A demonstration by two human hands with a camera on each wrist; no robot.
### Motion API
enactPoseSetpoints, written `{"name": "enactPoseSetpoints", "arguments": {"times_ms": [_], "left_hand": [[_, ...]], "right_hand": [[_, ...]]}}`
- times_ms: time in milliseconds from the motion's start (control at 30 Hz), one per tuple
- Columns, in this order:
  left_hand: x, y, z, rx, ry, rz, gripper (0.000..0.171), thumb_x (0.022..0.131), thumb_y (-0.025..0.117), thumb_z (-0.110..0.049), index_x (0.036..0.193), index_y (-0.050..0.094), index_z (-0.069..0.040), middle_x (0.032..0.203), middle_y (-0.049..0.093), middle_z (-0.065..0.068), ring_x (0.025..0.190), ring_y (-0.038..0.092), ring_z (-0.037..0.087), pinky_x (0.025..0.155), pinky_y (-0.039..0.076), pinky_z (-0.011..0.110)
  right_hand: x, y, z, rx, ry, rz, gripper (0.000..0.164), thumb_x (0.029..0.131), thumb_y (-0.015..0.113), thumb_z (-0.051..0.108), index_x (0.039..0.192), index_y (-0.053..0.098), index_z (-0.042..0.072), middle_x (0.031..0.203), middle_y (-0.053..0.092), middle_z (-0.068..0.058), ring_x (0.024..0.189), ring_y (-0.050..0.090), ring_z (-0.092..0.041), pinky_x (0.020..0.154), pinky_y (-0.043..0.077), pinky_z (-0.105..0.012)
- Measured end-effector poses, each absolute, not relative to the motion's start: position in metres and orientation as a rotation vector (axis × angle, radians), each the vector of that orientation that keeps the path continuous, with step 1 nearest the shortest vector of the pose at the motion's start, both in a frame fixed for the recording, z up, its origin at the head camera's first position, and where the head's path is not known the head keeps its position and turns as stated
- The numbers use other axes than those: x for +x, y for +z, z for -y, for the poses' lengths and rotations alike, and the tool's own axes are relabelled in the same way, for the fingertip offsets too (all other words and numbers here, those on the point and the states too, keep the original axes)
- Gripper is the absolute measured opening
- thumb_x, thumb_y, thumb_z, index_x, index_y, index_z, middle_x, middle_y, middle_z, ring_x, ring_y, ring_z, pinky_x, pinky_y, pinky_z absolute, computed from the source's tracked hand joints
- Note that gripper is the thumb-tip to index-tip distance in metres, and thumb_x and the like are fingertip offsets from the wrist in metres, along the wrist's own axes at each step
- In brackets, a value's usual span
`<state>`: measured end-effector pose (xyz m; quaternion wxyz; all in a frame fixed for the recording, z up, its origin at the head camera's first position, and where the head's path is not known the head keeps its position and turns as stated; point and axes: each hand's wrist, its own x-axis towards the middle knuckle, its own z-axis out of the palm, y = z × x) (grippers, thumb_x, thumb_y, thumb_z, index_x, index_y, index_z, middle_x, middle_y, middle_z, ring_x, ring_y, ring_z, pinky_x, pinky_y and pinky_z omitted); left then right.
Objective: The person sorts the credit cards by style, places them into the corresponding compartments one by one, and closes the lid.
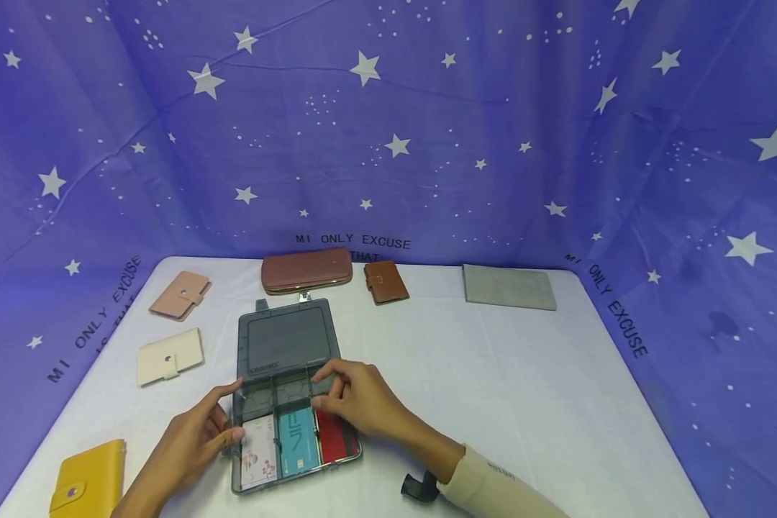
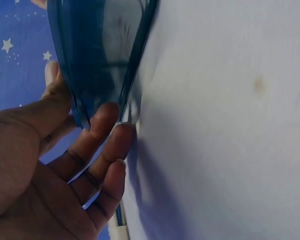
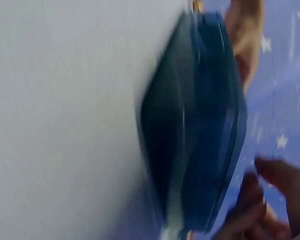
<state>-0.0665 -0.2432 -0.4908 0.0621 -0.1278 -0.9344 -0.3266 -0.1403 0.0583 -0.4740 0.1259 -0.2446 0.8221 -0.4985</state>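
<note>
A translucent dark grey plastic storage box lies with its lid folded back, divided into several compartments. Its front compartments hold a white flowered card, a teal card and a red card. At the left wall, my left hand holds the box, thumb over the rim; in the left wrist view its fingers touch the outer side. Over the right compartments is my right hand, thumb and index finger bent and apart, with nothing visible between them. The right wrist view is blurred.
Left of the box lie a pink card holder, a cream one and a yellow one. Behind are a maroon wallet and a brown card holder. A grey flat wallet lies at the back right.
</note>
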Motion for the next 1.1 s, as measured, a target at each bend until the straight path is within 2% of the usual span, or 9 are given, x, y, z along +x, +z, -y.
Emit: {"name": "enactPoseSetpoints", "arguments": {"times_ms": [100,200,300,400,567,700,867,967,1100], "left_hand": [[-0.065,-0.493,0.244,-0.279,-1.051,2.87,0.074,0.082,0.081,-0.024,0.148,0.048,-0.021,0.091,0.061,-0.008,0.071,0.052,-0.004,0.062,0.05,0.022],[-0.062,-0.493,0.247,-0.155,-1.147,2.914,0.08,0.079,0.083,-0.026,0.15,0.046,-0.025,0.102,0.065,-0.003,0.074,0.055,-0.003,0.065,0.052,0.021],[-0.056,-0.491,0.25,-0.118,-1.306,2.921,0.088,0.075,0.086,-0.023,0.152,0.043,-0.022,0.112,0.067,0.005,0.075,0.058,-0.001,0.065,0.053,0.022],[-0.051,-0.49,0.252,-0.144,-1.462,2.902,0.092,0.073,0.087,-0.019,0.153,0.04,-0.016,0.113,0.066,0.01,0.074,0.059,0.002,0.063,0.053,0.023],[-0.049,-0.495,0.251,-0.193,-1.554,2.872,0.093,0.074,0.085,-0.016,0.154,0.038,-0.013,0.102,0.063,0.007,0.07,0.059,0.005,0.061,0.053,0.024],[-0.05,-0.499,0.25,-0.247,-1.554,2.844,0.092,0.075,0.085,-0.015,0.154,0.038,-0.012,0.1,0.062,0.005,0.069,0.059,0.004,0.06,0.053,0.024],[-0.053,-0.499,0.249,-0.337,-1.583,2.797,0.088,0.078,0.083,-0.014,0.153,0.038,-0.009,0.099,0.062,0.008,0.071,0.058,0.006,0.059,0.052,0.024],[-0.056,-0.498,0.251,-0.286,-1.614,2.811,0.078,0.085,0.078,-0.016,0.153,0.039,-0.008,0.102,0.064,0.008,0.077,0.062,0.006,0.065,0.054,0.023],[-0.057,-0.497,0.254,-0.15,-1.581,2.831,0.054,0.101,0.059,-0.02,0.151,0.043,-0.009,0.108,0.07,0.011,0.083,0.066,0.005,0.069,0.056,0.024]], "right_hand": [[-0.161,-0.479,-0.062,-0.538,-1.571,-2.444,0.037,0.089,0.076,0.026,0.122,0.064,0.013,0.089,0.067,-0.003,0.053,0.05,-0.009,0.045,0.043,-0.025],[-0.182,-0.485,-0.063,-0.355,-1.636,-2.388,0.051,0.089,0.076,0.026,0.134,0.056,0.011,0.112,0.065,-0.012,0.065,0.06,-0.014,0.051,0.048,-0.026],[-0.197,-0.489,-0.061,-0.238,-1.688,-2.236,0.06,0.09,0.075,0.028,0.141,0.051,0.008,0.122,0.064,-0.015,0.082,0.065,-0.017,0.062,0.051,-0.027],[-0.207,-0.492,-0.058,-0.162,-1.732,-2.112,0.061,0.091,0.073,0.032,0.143,0.051,0.007,0.119,0.068,-0.011,0.087,0.064,-0.016,0.065,0.049,-0.026],[-0.216,-0.493,-0.057,-0.115,-1.822,-1.999,0.051,0.097,0.065,0.036,0.138,0.057,0.008,0.112,0.065,-0.004,0.078,0.057,-0.013,0.061,0.047,-0.024],[-0.215,-0.487,-0.06,-0.132,-1.923,-1.951,0.043,0.102,0.056,0.038,0.13,0.062,0.007,0.11,0.06,-0.005,0.09,0.063,-0.021,0.073,0.054,-0.03],[-0.205,-0.475,-0.068,-0.178,-1.994,-1.926,0.051,0.105,0.046,0.043,0.125,0.063,-0.001,0.109,0.065,-0.015,0.105,0.063,-0.036,0.091,0.055,-0.043],[-0.197,-0.471,-0.078,-0.253,-1.962,-1.955,0.05,0.107,0.044,0.04,0.121,0.064,-0.004,0.111,0.066,-0.019,0.106,0.063,-0.036,0.095,0.053,-0.046],[-0.181,-0.469,-0.094,-0.466,-1.787,-2.09,0.043,0.107,0.044,0.038,0.12,0.067,0.005,0.12,0.068,-0.014,0.113,0.063,-0.03,0.098,0.052,-0.046]]}}
